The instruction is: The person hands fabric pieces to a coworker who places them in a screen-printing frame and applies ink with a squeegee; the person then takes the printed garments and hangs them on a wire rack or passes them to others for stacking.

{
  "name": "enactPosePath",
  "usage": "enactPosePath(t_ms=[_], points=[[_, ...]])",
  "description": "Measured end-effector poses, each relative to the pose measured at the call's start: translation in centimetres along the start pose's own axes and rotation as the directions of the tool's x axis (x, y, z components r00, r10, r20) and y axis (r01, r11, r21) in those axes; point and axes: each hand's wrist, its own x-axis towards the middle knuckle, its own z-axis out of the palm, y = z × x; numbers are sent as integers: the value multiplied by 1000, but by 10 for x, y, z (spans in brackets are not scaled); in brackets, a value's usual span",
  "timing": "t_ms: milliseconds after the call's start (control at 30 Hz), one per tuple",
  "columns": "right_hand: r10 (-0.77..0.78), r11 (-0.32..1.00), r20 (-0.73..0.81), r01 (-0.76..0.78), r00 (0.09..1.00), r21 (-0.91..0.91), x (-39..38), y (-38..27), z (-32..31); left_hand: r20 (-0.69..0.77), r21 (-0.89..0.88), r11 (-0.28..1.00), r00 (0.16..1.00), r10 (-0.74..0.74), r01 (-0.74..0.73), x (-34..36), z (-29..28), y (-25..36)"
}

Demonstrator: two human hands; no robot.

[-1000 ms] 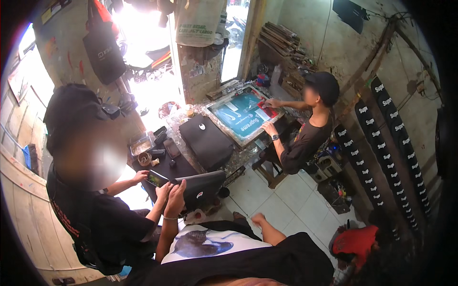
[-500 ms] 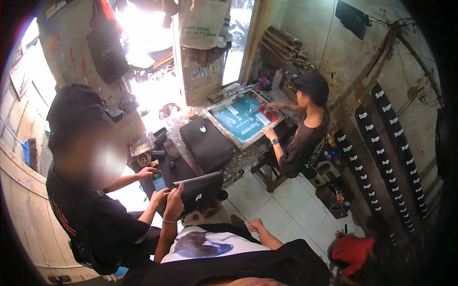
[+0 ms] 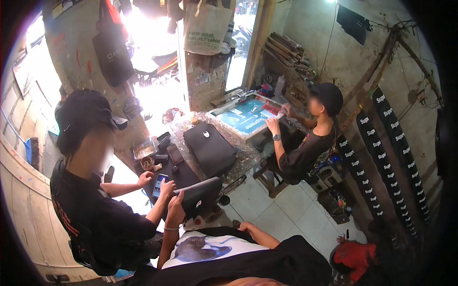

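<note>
My left hand (image 3: 176, 209) is closed round the edge of a black fabric piece (image 3: 198, 194) with a small round emblem, held up in front of my body. My right hand (image 3: 245, 227) is low at my right side, beside the dark edge of my clothing; its fingers are too small and partly hidden to read. To my left, a co-worker's hand (image 3: 166, 187) touches a lit phone (image 3: 161, 185), while the other hand (image 3: 145, 179) is apart from it. At the far right, a second co-worker's hands (image 3: 273, 126) are at a printing screen (image 3: 241, 117).
A black bag-like piece (image 3: 210, 148) lies on the table (image 3: 245, 155) beside a dark phone (image 3: 175, 153), jars and a tray (image 3: 143, 151). A wooden stool (image 3: 272, 180) stands on the tiles. Printed black strips (image 3: 369, 157) lean at right; someone in red (image 3: 355, 260) is low down.
My right hand has shifted slightly left. The left co-worker's one hand has come off the phone. At the screen, the other co-worker's hands have risen and its near right edge looks tilted up.
</note>
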Motion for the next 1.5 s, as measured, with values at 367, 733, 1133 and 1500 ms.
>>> enactPosePath(t_ms=[367,733,1133,1500], points=[[22,998,-102,-17,995,53,-49,-63,-44,55,15,998,997,-59,59,-17,9,-26],[-45,998,166,53,985,-41,-45,-50,-35,120,-20,995,989,-91,94,-18,12,-29],[140,932,-137,-84,981,353,-19,-34,-30,70,-180,948,964,-256,264,-35,29,-67],[52,739,-716,455,696,497,-7,-106,-241,55,65,954,953,-297,293,-25,35,-47]])
